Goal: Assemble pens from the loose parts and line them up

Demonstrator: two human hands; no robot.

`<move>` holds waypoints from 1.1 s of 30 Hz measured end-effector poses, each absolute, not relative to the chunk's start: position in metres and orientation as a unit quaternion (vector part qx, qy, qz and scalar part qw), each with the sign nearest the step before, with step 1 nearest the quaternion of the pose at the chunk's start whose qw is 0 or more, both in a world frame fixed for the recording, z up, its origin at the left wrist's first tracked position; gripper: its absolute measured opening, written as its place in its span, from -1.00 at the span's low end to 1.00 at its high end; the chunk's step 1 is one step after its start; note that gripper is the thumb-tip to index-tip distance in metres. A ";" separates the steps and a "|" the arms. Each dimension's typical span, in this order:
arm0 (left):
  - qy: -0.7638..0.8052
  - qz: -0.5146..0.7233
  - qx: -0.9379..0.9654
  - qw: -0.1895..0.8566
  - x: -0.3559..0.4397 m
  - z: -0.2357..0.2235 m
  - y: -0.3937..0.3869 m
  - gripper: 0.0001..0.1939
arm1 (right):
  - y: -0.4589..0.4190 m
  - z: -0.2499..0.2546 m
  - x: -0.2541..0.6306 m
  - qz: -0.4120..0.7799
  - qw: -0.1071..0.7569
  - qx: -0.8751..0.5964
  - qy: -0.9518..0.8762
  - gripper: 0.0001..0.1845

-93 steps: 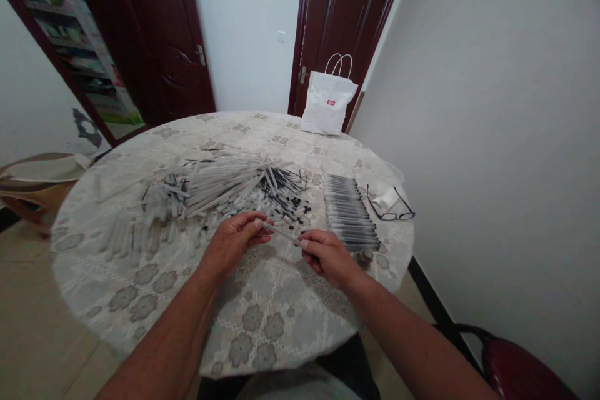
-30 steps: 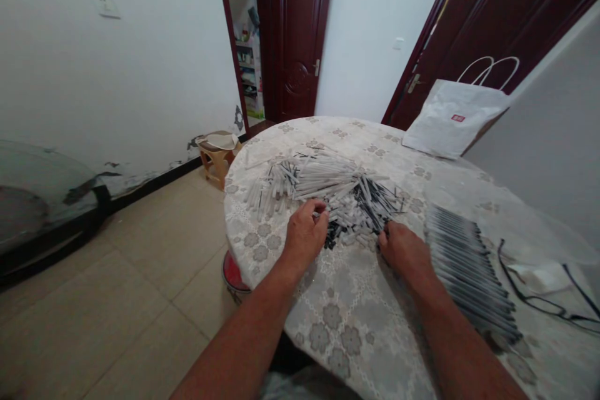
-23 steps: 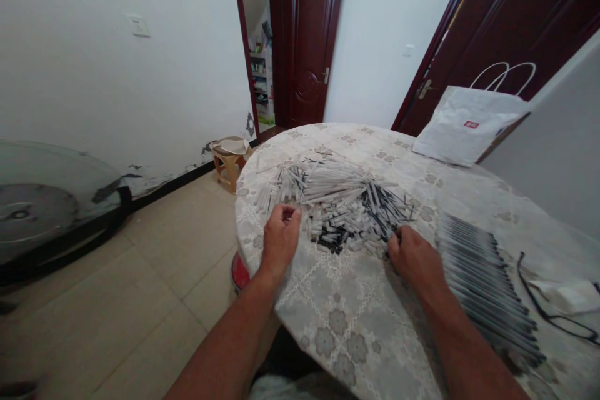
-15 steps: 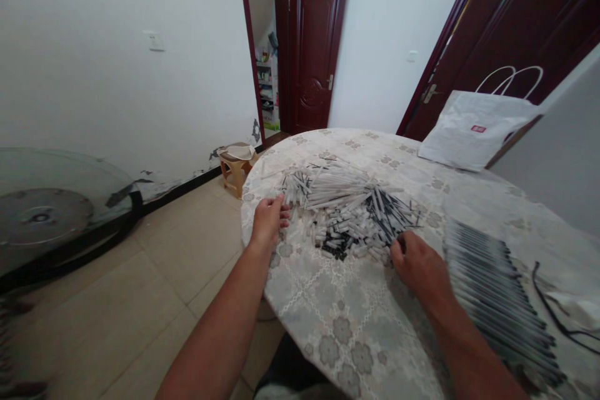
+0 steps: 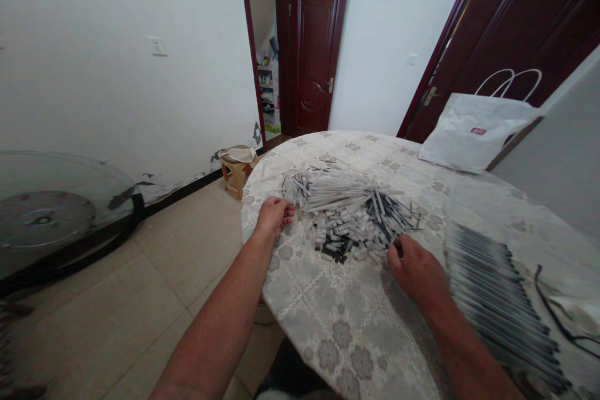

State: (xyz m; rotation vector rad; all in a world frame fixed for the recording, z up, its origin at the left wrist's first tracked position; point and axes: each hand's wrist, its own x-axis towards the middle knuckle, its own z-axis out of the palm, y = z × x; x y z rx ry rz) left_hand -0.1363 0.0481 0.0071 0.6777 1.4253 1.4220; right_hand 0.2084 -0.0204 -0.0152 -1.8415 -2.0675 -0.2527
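My left hand [image 5: 275, 217] is at the left edge of a pile of loose pen parts, its fingers curled in and thumb close to them. Whatever it may hold is too small to make out. On the pile's right side my right hand [image 5: 416, 267] is closed in a pinch, and its fingertips hide anything between them. Long whitish tubes [image 5: 335, 190] like pen barrels lie at the back of the pile. Dark thin rods [image 5: 383, 212] like refills fan out near my right hand. Short clear and black caps [image 5: 340, 244] are heaped in front.
A row of assembled-looking pens [image 5: 499, 300] lies side by side at the right of the round cloth-covered table [image 5: 344, 306]. Eyeglasses [image 5: 557, 319] rest beyond them. A white paper bag [image 5: 473, 131] stands at the back right. A stool [image 5: 234, 172] is on the floor at left.
My left hand has shifted slightly right, with its fingers drawn together more. My right hand has moved a little left and stays pinched. The view has tilted slightly.
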 end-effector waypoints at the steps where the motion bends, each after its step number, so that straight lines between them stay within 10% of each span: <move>1: 0.581 0.584 0.278 0.495 -0.136 0.009 0.044 -0.80 | -0.020 -0.015 0.209 -0.089 0.181 -0.650 -0.732 -0.89; 14: 0.441 0.563 0.265 0.646 -0.104 0.013 -0.068 -0.72 | -0.021 -0.014 0.205 -0.038 0.243 -0.601 -0.761 -0.87; 33: 0.299 0.630 0.314 0.644 -0.021 0.026 0.020 -0.73 | -0.024 -0.008 0.198 0.021 0.236 -0.538 -0.809 -0.76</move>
